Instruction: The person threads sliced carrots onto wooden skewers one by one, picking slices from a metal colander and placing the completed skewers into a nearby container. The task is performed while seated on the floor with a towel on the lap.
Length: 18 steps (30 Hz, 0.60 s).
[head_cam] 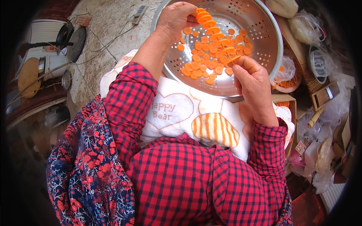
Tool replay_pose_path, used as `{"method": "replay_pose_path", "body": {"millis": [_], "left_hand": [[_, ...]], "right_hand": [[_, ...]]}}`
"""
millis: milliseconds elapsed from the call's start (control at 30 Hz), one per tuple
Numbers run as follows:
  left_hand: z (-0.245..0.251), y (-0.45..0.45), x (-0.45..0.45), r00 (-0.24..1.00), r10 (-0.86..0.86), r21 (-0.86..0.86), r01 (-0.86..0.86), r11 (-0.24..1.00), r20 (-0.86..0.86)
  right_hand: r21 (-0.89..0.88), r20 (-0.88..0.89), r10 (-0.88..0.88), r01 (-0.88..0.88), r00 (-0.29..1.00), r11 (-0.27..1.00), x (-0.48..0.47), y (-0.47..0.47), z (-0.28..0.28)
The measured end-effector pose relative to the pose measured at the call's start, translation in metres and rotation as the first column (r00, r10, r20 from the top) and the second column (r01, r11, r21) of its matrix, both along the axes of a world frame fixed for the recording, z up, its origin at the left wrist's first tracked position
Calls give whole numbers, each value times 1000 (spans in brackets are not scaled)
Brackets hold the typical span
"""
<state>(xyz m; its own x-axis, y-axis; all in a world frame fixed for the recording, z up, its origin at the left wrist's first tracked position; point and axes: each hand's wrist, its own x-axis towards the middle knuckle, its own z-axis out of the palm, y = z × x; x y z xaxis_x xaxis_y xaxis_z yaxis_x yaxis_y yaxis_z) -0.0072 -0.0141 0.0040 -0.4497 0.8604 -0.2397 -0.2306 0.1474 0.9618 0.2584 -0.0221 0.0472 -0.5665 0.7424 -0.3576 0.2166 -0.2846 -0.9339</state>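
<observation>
Between my hands stretches a row of carrot slices [216,36] threaded apart on a thin string or stick. The far end is pinched by my left hand [179,18], over the left rim of a large stainless steel colander [261,34]. At the near end, my right hand [251,80] grips the last carrot slice [232,60] by its edge, above the colander's near right rim. Many loose carrot slices [205,58] lie on the colander's perforated bottom, partly hidden behind the strung ones. A white towel with a bear print [175,113] covers my lap against the colander.
On the right, a bowl of carrot strips [287,84] sits partly under a plastic bag [285,69]. A cardboard box [292,113] stands beside my right forearm, with bundled sticks [314,117] farther right. A power strip [139,14] and cords lie on the concrete floor [110,31]; a white pot [55,66] is at left.
</observation>
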Motion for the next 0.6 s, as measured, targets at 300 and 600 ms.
{"method": "replay_pose_path", "body": {"millis": [300,600], "left_hand": [[-2,-2,-1,999,-37,40,38,998,-25],[-1,-2,-3,997,-45,-16,45,999,-57]], "right_hand": [[31,23,9,-10,1000,999,1,0,1],[90,-1,-8,8,1000,996,1,5,-6]]}}
